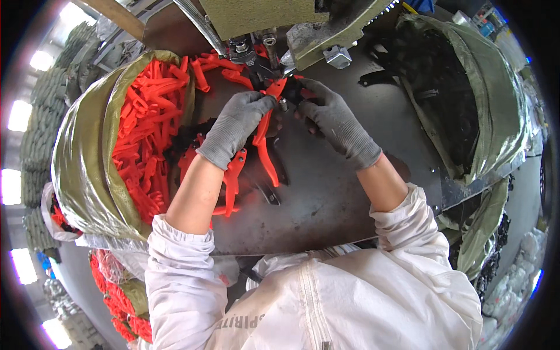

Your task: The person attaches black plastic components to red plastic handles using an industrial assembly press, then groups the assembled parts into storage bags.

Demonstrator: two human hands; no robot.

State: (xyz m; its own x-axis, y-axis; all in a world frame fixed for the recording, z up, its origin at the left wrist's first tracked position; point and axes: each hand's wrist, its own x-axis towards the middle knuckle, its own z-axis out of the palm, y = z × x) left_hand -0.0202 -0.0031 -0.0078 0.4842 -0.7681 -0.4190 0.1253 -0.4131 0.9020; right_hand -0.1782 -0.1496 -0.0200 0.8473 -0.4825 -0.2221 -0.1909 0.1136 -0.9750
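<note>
Both my hands wear grey gloves and meet under the head of a metal machine (286,49). My left hand (238,123) is closed on a red plastic handle (264,122), thumb toward its upper end. My right hand (333,116) has its fingers curled round a dark flat part (293,92), which touches the red handle's top; the fingertips are partly hidden. A short metal pin (283,105) stands between the hands. Just below lies another red handle (267,163). Beside my left wrist is a red handle with a round joint (233,175), among dark pieces.
At the left, an olive woven sack (87,157) bulges with red handles (149,116). An olive sack (496,99) of black parts (437,81) lies open at the right. Loose red handles (236,77) lie behind my left hand. A black piece (376,77) rests on the metal table (344,198).
</note>
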